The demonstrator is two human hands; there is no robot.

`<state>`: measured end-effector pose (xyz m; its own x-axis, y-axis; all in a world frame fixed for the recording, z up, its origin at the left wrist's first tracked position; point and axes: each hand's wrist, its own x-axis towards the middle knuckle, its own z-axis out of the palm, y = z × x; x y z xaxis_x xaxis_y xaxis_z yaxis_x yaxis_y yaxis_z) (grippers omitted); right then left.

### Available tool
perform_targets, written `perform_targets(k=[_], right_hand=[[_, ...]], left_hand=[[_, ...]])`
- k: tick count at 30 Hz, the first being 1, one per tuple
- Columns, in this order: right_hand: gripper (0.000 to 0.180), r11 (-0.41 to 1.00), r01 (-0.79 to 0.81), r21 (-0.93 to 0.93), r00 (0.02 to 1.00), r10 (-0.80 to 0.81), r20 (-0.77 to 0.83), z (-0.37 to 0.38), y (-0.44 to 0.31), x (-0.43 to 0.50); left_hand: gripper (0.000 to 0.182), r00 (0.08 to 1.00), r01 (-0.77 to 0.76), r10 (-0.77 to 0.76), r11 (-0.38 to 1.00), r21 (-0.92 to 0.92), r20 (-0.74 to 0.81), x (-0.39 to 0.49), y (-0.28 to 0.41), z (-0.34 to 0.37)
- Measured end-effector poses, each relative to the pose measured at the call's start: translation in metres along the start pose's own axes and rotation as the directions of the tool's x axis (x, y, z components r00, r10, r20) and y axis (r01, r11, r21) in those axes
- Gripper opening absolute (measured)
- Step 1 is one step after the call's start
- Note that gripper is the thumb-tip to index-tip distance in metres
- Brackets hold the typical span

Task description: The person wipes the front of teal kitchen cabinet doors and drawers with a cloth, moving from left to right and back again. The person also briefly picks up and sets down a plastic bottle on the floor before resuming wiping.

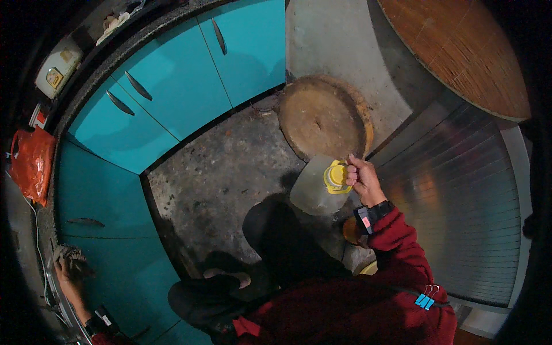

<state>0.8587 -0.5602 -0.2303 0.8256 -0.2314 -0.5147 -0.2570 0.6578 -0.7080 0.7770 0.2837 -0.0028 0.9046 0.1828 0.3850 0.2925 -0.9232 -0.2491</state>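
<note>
My right hand (pixel 363 177) is closed around the yellow handle of a translucent plastic jug (pixel 311 188) with a yellow cap (pixel 337 175). The jug is above the concrete floor, beside a thick round wooden block (pixel 321 116); whether it touches the floor I cannot tell. At the far left, my left hand (pixel 64 268) grips a crumpled grey cloth (pixel 76 260) at the counter's edge, in front of a turquoise cabinet door (pixel 110 267). The hand and cloth are somewhat blurred.
Turquoise cabinets (pixel 172 73) with dark handles line the left and far sides under a dark counter edge (pixel 92 69). A red plastic bag (pixel 33 164) hangs over the counter's left part. On the right stand a ribbed translucent panel (pixel 457 207) and a round wooden tabletop (pixel 465 51).
</note>
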Motion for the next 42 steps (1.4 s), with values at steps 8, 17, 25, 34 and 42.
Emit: perform_targets(k=[8,17,25,34,42], right_hand=[[0.021,0.972,0.047,-0.232,0.973,-0.097,-0.212,-0.051,-0.026,-0.039],[0.016,0.939,0.162,-0.302,0.985,-0.174,-0.011,-0.100,-0.023,-0.041],[0.035,-0.211,0.215,-0.954,0.769,-0.565,0.298,-0.146,-0.044,-0.014],[0.030,-0.173,0.947,-0.270,0.287,0.082,0.955,0.171,0.023,-0.089],[0.036,-0.118,0.992,-0.038,0.122,0.977,0.172,0.205,0.303,-0.014]], left_hand=[[0.050,1.000,0.000,0.000,0.997,0.081,-0.004,-0.006,-0.009,0.007],[0.052,0.995,-0.089,0.087,0.995,-0.041,-0.056,-0.012,0.047,-0.026],[0.044,0.998,-0.006,0.002,0.999,-0.052,-0.069,-0.015,0.085,-0.049],[0.053,0.995,0.019,-0.031,0.991,-0.132,-0.095,-0.014,0.071,-0.039],[0.056,0.985,0.074,-0.092,0.990,-0.120,-0.149,-0.025,0.083,-0.040]])
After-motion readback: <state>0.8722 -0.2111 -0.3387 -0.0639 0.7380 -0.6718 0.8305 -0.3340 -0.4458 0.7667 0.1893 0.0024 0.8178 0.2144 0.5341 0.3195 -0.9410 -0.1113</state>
